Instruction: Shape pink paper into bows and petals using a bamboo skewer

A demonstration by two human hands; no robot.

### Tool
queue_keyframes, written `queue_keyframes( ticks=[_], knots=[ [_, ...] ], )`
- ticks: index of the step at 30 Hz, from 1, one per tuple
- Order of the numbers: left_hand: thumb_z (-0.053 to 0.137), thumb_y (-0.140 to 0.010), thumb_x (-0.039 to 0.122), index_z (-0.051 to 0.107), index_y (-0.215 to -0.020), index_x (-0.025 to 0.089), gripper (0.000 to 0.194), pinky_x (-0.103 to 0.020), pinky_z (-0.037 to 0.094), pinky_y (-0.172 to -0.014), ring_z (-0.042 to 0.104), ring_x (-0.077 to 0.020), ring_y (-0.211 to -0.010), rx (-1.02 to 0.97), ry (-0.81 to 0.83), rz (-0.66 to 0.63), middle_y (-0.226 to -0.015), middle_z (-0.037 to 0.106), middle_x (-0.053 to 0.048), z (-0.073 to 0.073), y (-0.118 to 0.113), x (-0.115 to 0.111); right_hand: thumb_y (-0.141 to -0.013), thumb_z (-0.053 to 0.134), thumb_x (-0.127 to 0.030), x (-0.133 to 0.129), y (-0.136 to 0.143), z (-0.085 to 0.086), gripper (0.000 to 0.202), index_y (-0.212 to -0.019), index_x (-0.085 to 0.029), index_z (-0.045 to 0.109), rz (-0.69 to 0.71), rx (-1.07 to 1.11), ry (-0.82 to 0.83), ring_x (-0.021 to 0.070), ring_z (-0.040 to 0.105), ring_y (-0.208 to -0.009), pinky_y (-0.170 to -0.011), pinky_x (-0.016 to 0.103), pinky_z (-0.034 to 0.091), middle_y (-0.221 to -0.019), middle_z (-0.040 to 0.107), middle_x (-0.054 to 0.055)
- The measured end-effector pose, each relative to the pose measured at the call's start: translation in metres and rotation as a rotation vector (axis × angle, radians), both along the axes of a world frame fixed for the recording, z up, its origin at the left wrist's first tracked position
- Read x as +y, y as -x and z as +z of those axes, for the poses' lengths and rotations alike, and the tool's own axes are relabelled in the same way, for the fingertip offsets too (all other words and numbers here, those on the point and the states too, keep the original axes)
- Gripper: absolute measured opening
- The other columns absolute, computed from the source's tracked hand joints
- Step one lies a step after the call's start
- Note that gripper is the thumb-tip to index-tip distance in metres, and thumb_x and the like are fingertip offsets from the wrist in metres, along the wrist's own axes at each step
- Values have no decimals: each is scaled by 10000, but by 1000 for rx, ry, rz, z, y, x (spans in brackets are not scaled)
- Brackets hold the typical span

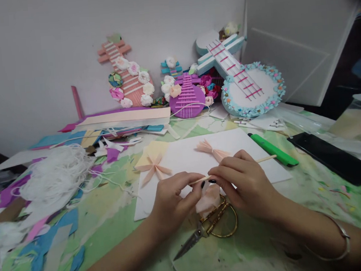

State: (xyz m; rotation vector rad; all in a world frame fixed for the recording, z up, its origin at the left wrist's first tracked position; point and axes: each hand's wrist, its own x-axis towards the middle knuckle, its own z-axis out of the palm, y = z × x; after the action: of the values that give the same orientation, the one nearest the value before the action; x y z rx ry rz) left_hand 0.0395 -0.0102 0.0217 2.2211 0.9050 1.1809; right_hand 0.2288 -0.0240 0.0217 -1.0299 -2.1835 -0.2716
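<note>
Over the white paper sheet [182, 156], both of my hands pinch a thin wooden stick [267, 158]. My left hand [174, 195] is closed on its left end, thumb and forefinger together. Close by, my right hand [245, 178] grips the same stick, whose far end pokes out to the right. Below the fingertips lies crumpled pale pink paper [208, 198]; whether it touches the stick I cannot tell. Gold-handled scissors [204, 230] rest beneath it on the table. Behind my hands are a pleated peach paper flower [154, 166] and a peach paper bundle tied in the middle [212, 150].
At left is a heap of white string [59, 175] with coloured paper scraps [35, 253]. A green marker [273, 148] and a black phone-like slab [335, 155] lie at right. Decorated lute-shaped crafts in pink [134, 91], purple [187, 99] and light blue [252, 89] lean at the back.
</note>
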Motion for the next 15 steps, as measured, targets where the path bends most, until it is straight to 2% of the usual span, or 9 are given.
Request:
queue_keyframes(
  ticks=[7,15],
  knots=[
    [549,-757,71,685,-858,155,189,-186,518,-622,660,-109,-665,-17,-57,-26,-765,723,-18,0,-2,-2,-872,508,-239,-3,2,5,185,-742,-163,616,-22,39,65,111,484,-606,-649,317,245,-635,569,6],
    [568,-729,62,675,-838,146,174,-192,517,-579,649,-107,-619,-41,-139,10,-716,712,-20,-3,-2,-1,-865,536,-272,-6,6,9,175,-722,-175,566,-50,99,139,115,524,-667,-722,327,228,-674,593,-10]
  ],
)
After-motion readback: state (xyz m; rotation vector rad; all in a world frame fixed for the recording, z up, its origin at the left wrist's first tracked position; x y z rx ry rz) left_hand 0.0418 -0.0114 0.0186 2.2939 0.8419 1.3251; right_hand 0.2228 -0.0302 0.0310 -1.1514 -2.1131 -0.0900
